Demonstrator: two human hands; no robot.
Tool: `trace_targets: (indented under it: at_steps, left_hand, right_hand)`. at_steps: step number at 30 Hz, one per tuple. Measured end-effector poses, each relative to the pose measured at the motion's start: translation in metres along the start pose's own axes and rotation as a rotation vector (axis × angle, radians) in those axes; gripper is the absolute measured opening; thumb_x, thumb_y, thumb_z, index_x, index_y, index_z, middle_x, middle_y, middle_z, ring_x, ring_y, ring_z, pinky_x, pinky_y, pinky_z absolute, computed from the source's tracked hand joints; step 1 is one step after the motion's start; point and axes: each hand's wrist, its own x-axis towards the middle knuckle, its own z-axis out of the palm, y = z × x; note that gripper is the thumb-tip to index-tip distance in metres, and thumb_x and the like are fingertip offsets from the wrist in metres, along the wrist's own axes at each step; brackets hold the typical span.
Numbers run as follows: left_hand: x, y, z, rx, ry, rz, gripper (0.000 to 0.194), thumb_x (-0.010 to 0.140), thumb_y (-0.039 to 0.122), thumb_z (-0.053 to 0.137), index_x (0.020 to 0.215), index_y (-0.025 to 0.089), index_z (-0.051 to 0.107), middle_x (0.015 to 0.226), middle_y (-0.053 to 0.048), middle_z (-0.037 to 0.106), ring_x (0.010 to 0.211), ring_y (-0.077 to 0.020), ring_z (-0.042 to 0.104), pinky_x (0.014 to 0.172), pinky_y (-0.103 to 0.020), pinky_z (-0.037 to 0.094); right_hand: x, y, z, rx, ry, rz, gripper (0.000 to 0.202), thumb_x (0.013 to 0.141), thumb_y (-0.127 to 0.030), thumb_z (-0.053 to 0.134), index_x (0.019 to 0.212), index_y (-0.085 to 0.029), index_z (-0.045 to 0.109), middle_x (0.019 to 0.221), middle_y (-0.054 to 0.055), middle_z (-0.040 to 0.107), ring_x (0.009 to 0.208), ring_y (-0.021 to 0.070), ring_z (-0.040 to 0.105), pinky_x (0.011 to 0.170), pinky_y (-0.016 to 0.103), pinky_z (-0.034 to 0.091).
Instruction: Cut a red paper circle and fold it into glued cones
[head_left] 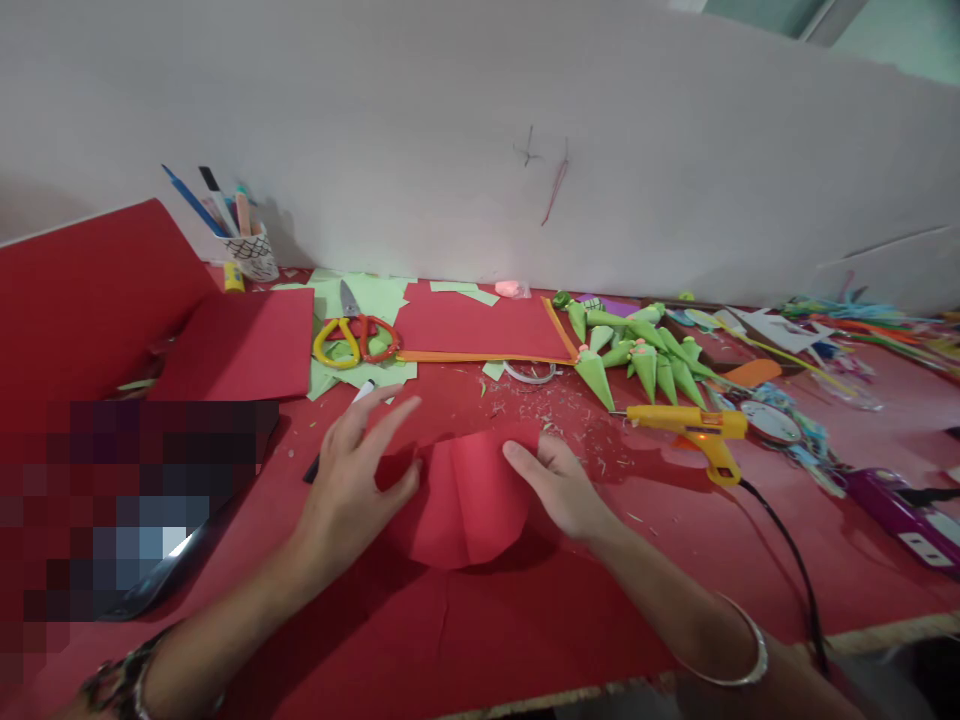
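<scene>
A red sheet of paper [465, 505] with a crease down its middle is held up just above the red tabletop. My right hand [559, 485] pinches its right upper edge, thumb on the near face. At the paper's left edge, my left hand [360, 475] has its fingers spread apart; whether the thumb touches the paper I cannot tell. Behind the left hand lies a dark marker with a white end [365, 390], partly hidden. To the right of my right hand, a yellow glue gun [686, 422] rests on its side, a small orange light showing on it.
Orange-and-yellow-handled scissors [356, 340] lie on green paper scraps. Red sheets [480, 320] and several green paper cones [645, 350] line the back. A pen cup [251, 252] stands at left, near a pixelated dark device [247, 440]. The glue gun's black cord [795, 555] runs beside a purple power strip [896, 515].
</scene>
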Motion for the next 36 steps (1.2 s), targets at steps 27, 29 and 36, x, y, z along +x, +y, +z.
trace_targets:
  at_steps: [27, 29, 36]
  left_hand:
    - [0.001, 0.011, 0.002, -0.485, -0.381, -0.318, 0.037, 0.082, 0.04, 0.037, 0.052, 0.019, 0.03, 0.053, 0.004, 0.029, 0.051, -0.0092, 0.029, 0.046, -0.021, 0.026]
    - [0.0, 0.011, 0.0, -0.519, -0.404, -0.336, 0.037, 0.082, 0.041, 0.037, 0.052, 0.019, 0.031, 0.053, 0.004, 0.03, 0.051, -0.0094, 0.029, 0.046, -0.021, 0.027]
    - [0.002, 0.01, -0.001, -0.527, -0.384, -0.38, 0.038, 0.079, 0.041, 0.039, 0.05, 0.018, 0.034, 0.051, 0.004, 0.028, 0.05, -0.0092, 0.029, 0.045, -0.021, 0.026]
  right_hand:
    - [0.003, -0.001, 0.001, -0.129, 0.042, 0.018, 0.045, 0.076, -0.053, 0.049, 0.052, -0.019, 0.035, 0.051, -0.006, 0.032, 0.047, 0.0077, 0.029, 0.047, 0.023, 0.025]
    - [0.003, -0.001, 0.001, -0.164, 0.015, 0.024, 0.043, 0.077, -0.052, 0.049, 0.052, -0.019, 0.036, 0.051, -0.006, 0.032, 0.047, 0.0075, 0.028, 0.046, 0.023, 0.024]
    - [0.0, 0.0, -0.001, -0.216, -0.081, 0.081, 0.038, 0.078, -0.045, 0.048, 0.052, -0.018, 0.041, 0.047, -0.006, 0.035, 0.042, 0.0068, 0.032, 0.042, 0.021, 0.024]
